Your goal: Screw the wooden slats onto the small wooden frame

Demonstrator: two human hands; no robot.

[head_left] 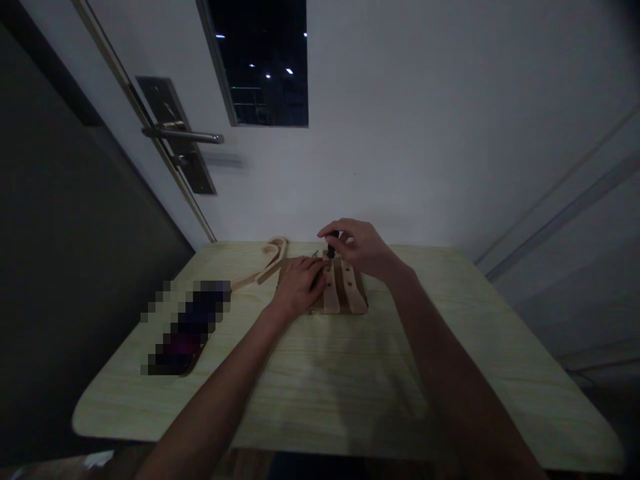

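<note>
A small wooden piece with curved slats and dark holes lies on the table. My left hand rests flat on its left side, fingers stretched out and pressing down. Above it, my right hand pinches the black handle of a screwdriver, held upright. The tool's tip meets the wood near a hole, though its exact seat is too small to tell. Just beyond my left fingertips lies a small dark metal piece, perhaps a screw. Curved loose wooden pieces lie to the left of my left hand.
A pixelated dark phone-like object lies on the left of the pale wood-grain table. Behind the table's far edge stands a white door with a metal handle and a dark window.
</note>
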